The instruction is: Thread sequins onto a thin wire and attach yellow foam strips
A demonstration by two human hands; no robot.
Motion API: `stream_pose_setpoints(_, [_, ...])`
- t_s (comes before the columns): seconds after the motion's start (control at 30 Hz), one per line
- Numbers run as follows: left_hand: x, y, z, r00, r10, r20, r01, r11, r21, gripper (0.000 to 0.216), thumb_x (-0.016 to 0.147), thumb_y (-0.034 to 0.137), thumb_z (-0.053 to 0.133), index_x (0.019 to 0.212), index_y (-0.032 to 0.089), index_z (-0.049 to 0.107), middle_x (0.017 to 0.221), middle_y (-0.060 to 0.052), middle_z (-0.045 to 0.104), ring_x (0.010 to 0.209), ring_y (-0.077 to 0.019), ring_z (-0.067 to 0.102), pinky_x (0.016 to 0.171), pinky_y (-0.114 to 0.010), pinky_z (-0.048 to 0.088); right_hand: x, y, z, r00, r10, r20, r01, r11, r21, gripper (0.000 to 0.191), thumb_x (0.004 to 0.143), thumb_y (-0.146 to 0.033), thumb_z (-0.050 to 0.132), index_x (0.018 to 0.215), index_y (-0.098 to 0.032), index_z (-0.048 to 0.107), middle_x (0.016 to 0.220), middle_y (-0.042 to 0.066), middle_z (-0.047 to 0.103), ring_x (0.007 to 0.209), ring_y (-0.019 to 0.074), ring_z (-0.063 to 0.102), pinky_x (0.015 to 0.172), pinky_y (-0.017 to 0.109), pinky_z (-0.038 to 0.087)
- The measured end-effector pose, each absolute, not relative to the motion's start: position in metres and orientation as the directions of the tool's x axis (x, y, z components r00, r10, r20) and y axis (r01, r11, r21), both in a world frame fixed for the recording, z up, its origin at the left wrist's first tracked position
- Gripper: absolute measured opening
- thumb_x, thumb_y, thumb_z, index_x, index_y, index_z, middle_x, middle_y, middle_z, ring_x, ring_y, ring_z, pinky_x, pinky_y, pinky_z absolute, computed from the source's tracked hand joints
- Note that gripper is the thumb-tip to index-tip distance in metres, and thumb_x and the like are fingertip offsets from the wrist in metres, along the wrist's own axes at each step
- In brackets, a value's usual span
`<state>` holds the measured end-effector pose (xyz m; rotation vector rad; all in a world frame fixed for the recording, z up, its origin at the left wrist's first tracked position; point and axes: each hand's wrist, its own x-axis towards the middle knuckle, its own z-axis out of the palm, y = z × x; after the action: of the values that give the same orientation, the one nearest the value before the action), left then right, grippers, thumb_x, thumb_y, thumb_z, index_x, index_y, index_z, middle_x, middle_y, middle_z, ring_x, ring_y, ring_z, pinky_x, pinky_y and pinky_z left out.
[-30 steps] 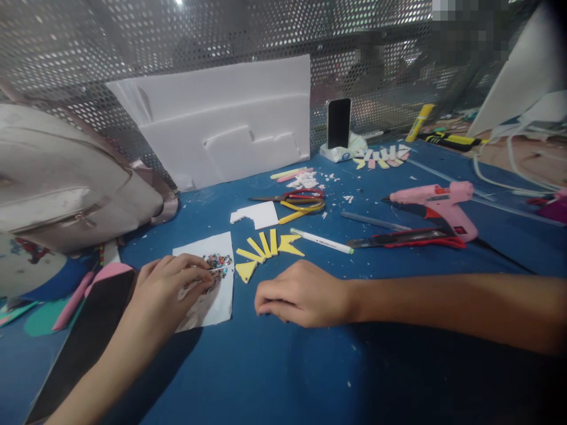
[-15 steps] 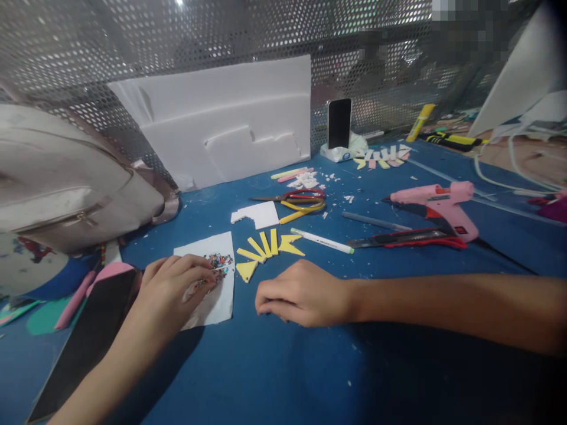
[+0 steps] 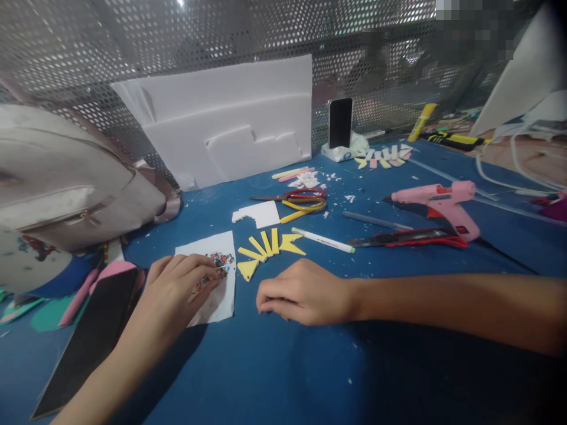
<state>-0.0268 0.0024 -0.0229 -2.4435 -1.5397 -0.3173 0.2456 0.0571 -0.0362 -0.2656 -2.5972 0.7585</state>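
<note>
My left hand (image 3: 179, 286) bends over a sheet of white paper (image 3: 225, 304), its fingers drawn together above a heap of small shiny multicoloured gems (image 3: 224, 260). A thin pale strip shows by its fingertips, but what they hold is hidden. My right hand (image 3: 301, 294) rests on the blue table, fingers curled in, with nothing seen in them. Between and beyond the hands lie several yellow foam strips (image 3: 266, 242) in a fan, a yellow triangle (image 3: 247, 270) and a notched yellow piece (image 3: 291, 243). A white pen with green ends (image 3: 323, 240) lies just behind them.
Behind lie a white foam offcut (image 3: 266, 214), scissors (image 3: 305, 198) and white scraps (image 3: 303, 179). To the right are a box cutter (image 3: 407, 238), a glue stick (image 3: 376, 221) and a pink glue gun (image 3: 443, 200). A phone (image 3: 340, 123) stands at the back; a dark slab (image 3: 88, 342) lies left.
The left hand has shifted very slightly over the gems, and a little more of the heap shows. My right hand stays as it was. The whole view has moved a touch.
</note>
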Motion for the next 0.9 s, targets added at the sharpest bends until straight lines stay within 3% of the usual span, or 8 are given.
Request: stream_pose_setpoints(0.9, [-0.0208, 0.0001, -0.0213, 0.408, 0.865, 0.293, 0.906, -0.424, -0.01, 0.014, 0.091, 0.028, 0.053, 0.088, 0.026, 0.066, 0.098, -0.002, 0.073, 0.088, -0.0223, 0.065, 0.086, -0.04, 0.035, 0.2453, 0.0572, -0.0366, -0.893, 0.291, 0.342, 0.06, 0.832, -0.551, 0.017, 0.097, -0.025, 0.047, 0.094, -0.018, 0.062, 0.071, -0.002, 0.067, 0.062, 0.0091, 0.059, 0.058, 0.021, 0.033])
